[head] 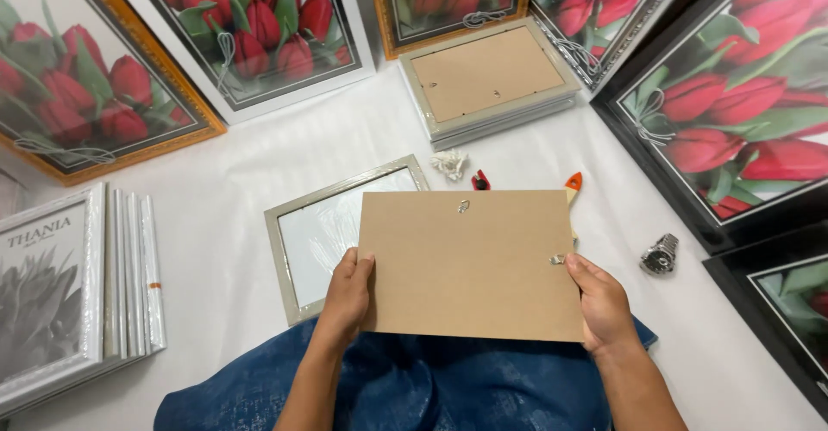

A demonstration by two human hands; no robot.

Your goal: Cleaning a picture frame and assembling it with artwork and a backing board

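Both hands hold a brown fibreboard backing board [470, 263] level above the lap, over blue denim [405, 392]. The left hand [347, 297] grips the board's left edge, thumb on top and fingers curled beneath. The right hand [604, 303] clasps the right edge the same way, its thumb just beside a small metal hanger clip [558, 259]. A second metal hanger [463, 207] sits near the board's top edge.

The surface is a white cloth [216, 198] spread across the floor, slightly creased. Partly under the board's left side lies a pale silver-grey picture frame [323, 228], face down, its glazing showing a plastic sheen. Beyond the board lie a crumpled white scrap [449, 165] and two tools, one with a red handle [480, 181] and one with an orange tip [573, 183], both partly hidden by the board. To the right, a metal wristwatch [660, 253] rests on the cloth.

Farther back sits a stack of grey frames [487, 82], back side up. Large framed prints of red tulips [259, 17] ring the cloth, in gold, white and black mouldings. At the left, a stack of white frames [86, 293] stands tilted, the front one holding a grey floral print.
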